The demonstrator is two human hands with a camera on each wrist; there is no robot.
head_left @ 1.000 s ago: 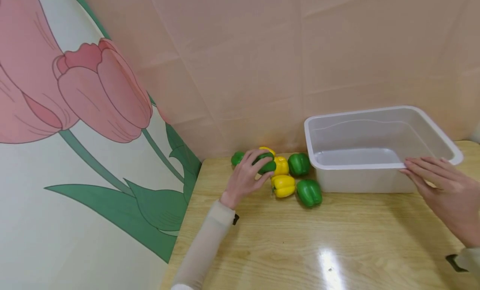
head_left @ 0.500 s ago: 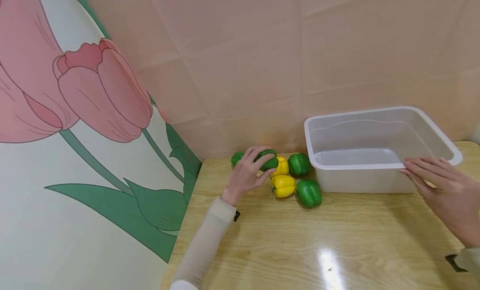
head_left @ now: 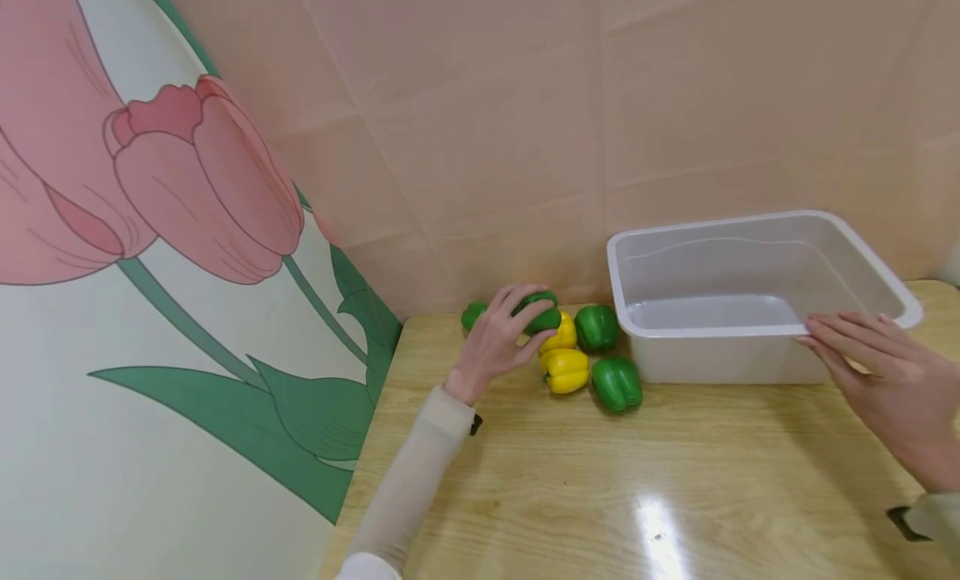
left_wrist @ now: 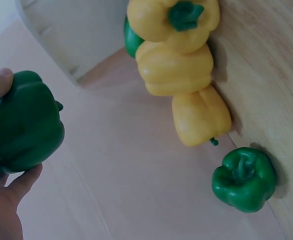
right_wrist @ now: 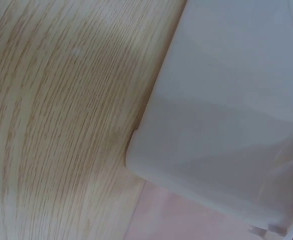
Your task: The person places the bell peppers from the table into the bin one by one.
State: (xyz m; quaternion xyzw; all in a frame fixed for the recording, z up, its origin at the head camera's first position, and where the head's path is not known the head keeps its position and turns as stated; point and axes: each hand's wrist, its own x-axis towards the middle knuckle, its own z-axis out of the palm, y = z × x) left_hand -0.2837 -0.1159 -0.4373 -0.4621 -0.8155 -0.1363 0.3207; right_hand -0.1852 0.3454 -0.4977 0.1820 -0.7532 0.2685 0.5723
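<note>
In the head view my left hand (head_left: 495, 338) grips a green bell pepper (head_left: 546, 317) above the far left of the table. The left wrist view shows this pepper with fingers and thumb on opposite sides, apart from the others. Under and beside it lie yellow bell peppers (head_left: 566, 371), three of them in the left wrist view. Another green bell pepper (left_wrist: 244, 179) sits alone near the table's back edge. My right hand (head_left: 888, 376) rests with straight fingers on the front rim of a whitish plastic bin (head_left: 705, 359); its thumb lies partly hidden.
Two more green bell peppers (head_left: 617, 384) lie between the yellow ones and the bin. A pinkish cloth (head_left: 480, 147) hangs behind the wooden table (head_left: 585, 480). To the left stands a wall (head_left: 187, 447) painted with tulips.
My left hand has raised the green bell pepper slightly and shifted it a little to the right. The right hand and the bin stay in place.
</note>
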